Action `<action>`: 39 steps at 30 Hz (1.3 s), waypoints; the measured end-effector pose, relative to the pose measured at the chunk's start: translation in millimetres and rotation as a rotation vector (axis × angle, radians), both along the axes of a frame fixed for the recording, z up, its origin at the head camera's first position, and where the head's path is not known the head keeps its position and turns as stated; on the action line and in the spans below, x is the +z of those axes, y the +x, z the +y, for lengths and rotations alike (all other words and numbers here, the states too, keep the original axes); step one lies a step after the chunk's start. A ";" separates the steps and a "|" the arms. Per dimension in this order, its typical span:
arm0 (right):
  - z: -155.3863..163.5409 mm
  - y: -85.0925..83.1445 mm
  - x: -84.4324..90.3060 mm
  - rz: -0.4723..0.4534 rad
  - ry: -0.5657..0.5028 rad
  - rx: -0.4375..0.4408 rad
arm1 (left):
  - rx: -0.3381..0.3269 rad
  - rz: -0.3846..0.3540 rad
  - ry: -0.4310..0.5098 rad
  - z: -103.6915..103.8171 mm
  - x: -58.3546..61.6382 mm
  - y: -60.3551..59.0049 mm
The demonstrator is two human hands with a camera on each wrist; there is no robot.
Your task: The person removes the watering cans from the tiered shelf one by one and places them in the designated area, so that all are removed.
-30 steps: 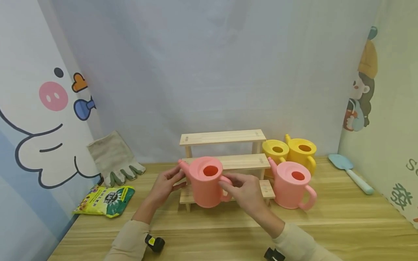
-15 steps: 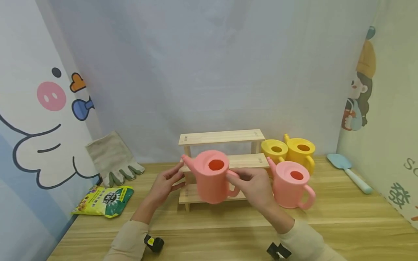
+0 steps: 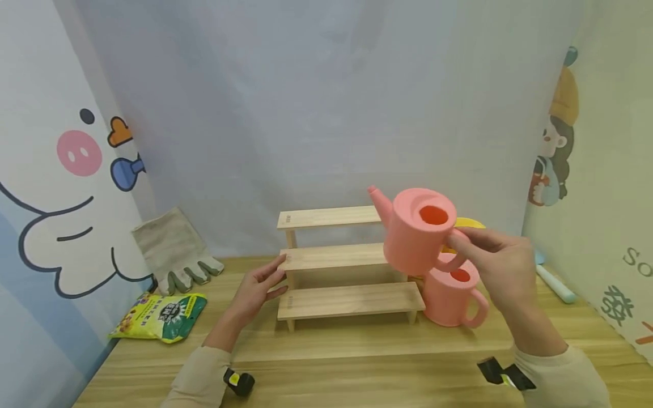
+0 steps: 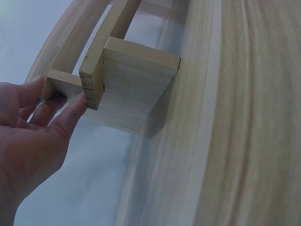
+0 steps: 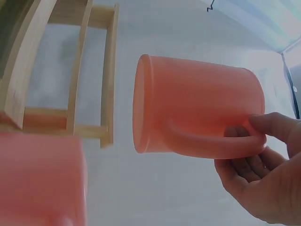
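Note:
My right hand (image 3: 502, 266) grips the handle of a pink watering can (image 3: 415, 238), held up in the air over the right end of a three-tier wooden plant stand (image 3: 352, 300). In the right wrist view, thumb and fingers close round the upper part of that handle. At the stand's left end, my left hand (image 3: 255, 292) pinches the end of the middle plank (image 4: 68, 80), thumb on one side and fingers on the other. A second pink watering can (image 3: 446, 300) stands on the table at the stand's right, partly hidden behind the lifted one.
Yellow plastic (image 3: 469, 222) shows behind the pink cans, mostly hidden. A pale blue trowel (image 3: 556, 283) lies at the far right. To the left, a grey-green glove (image 3: 173, 243) leans on the wall, above a yellow-green packet (image 3: 160, 317) on the wooden table (image 3: 331, 374).
My right hand has raised the pink watering can from in front of the stand and carried it right, so it now covers much of the yellow cans. The left hand stays at the stand.

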State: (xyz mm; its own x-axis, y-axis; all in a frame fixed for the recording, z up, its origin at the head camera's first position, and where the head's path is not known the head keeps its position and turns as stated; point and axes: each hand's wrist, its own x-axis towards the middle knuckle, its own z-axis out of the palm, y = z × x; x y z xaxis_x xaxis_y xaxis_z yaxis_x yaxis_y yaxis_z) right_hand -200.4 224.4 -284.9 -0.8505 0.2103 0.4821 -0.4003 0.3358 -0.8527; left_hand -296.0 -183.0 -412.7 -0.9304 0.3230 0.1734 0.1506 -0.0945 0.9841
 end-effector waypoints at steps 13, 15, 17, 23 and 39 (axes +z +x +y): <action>78.0 8.8 6.0 -0.051 0.030 -0.232 | -0.019 0.018 -0.019 3.1 6.0 5.3; 85.1 10.1 7.3 -0.077 0.022 -0.245 | -0.010 0.018 -0.012 2.6 1.8 1.9; 91.5 11.3 8.4 -0.116 0.012 -0.253 | -0.003 0.022 -0.008 2.2 -1.6 -0.6; 107.3 12.1 7.8 -0.202 0.057 -0.270 | 0.006 0.034 -0.020 1.7 -3.5 -2.0; 139.2 13.8 -12.9 -0.344 0.221 -0.241 | -0.015 0.000 -0.017 3.0 9.1 6.3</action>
State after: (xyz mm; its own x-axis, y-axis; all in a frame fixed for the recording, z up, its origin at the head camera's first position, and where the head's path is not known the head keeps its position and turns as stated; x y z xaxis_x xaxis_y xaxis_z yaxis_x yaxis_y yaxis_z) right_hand -186.6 363.6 -297.8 -0.9080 0.3458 0.2363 0.0047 0.5725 -0.8199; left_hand -289.7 -180.0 -403.6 -0.9256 0.3395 0.1672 0.1488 -0.0797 0.9856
